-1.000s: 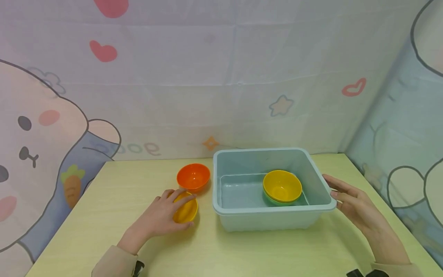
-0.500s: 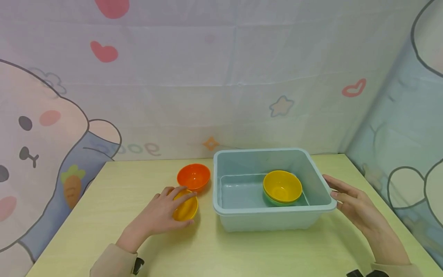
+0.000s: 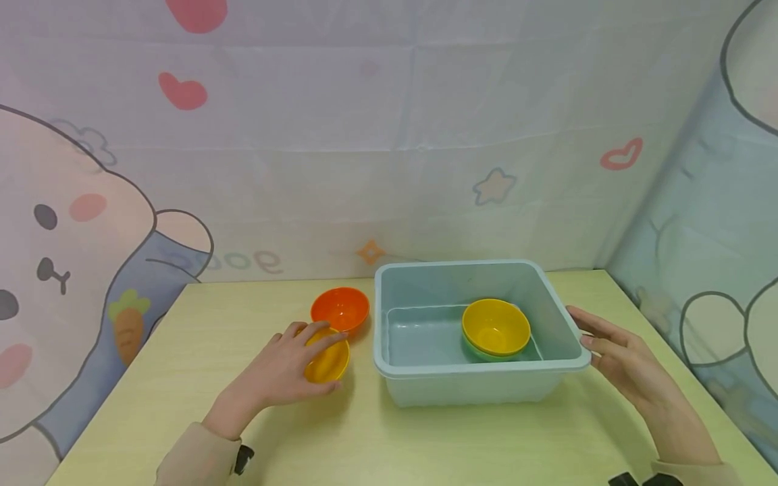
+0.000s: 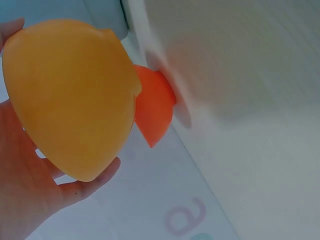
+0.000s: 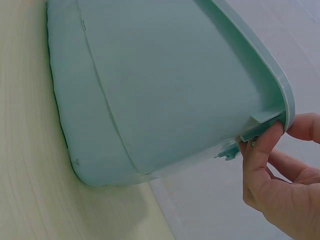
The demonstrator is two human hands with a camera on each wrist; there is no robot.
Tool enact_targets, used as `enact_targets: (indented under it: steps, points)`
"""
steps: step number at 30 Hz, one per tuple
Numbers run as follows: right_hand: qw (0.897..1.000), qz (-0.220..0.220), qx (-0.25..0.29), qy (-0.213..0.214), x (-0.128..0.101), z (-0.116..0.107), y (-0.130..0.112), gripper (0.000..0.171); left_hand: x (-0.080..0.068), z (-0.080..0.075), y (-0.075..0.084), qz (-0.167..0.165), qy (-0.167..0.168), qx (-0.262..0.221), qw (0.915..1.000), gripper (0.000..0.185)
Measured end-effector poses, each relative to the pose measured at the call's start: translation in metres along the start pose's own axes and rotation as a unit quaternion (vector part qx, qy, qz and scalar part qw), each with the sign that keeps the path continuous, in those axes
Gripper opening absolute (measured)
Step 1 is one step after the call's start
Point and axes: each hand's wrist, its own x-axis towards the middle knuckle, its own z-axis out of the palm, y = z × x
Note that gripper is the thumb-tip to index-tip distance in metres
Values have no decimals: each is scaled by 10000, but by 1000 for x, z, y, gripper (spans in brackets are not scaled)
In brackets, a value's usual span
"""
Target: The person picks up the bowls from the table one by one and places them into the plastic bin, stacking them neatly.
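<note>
My left hand (image 3: pixel 282 371) holds a small yellow bowl (image 3: pixel 329 359) by its rim, fingers spread over the far side and thumb at the near side. From the left wrist view the underside of this yellow bowl (image 4: pixel 70 95) shows, above the tabletop. Just behind it stands an orange bowl (image 3: pixel 340 309), partly covered by the fingers. At the right, my right hand (image 3: pixel 629 368) pinches the rim of a light blue plastic basin (image 3: pixel 474 389); its thumb and fingers (image 5: pixel 262 150) close on the rim at a corner in the right wrist view.
Inside the basin, toward its right side, another yellow bowl (image 3: pixel 495 327) sits nested in a green bowl (image 3: pixel 495 358). All of this is on a pale wooden table (image 3: pixel 437 445). A printed cloth (image 3: pixel 304 135) hangs behind the table and along its sides.
My left hand has risen slightly and shifted a little away from me with the yellow bowl. The right hand, basin and other bowls stay where they were.
</note>
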Motion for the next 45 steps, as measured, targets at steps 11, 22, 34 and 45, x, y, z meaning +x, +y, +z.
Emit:
enact_targets:
  steps: [11,22,34,45]
  points:
    - [10000,-25,-38,15,-3,-1,1,50,8,-8,3,-13,68,74,9999,69]
    - [10000,2,-74,16,-2,0,1,50,14,-21,6,58,76,160,9998,68]
    - [10000,-53,19,-19,-1,-2,1,50,22,-37,11,19,123,217,9997,66]
    - [10000,-63,62,-41,0,-1,1,51,29,-45,15,41,57,178,9998,65]
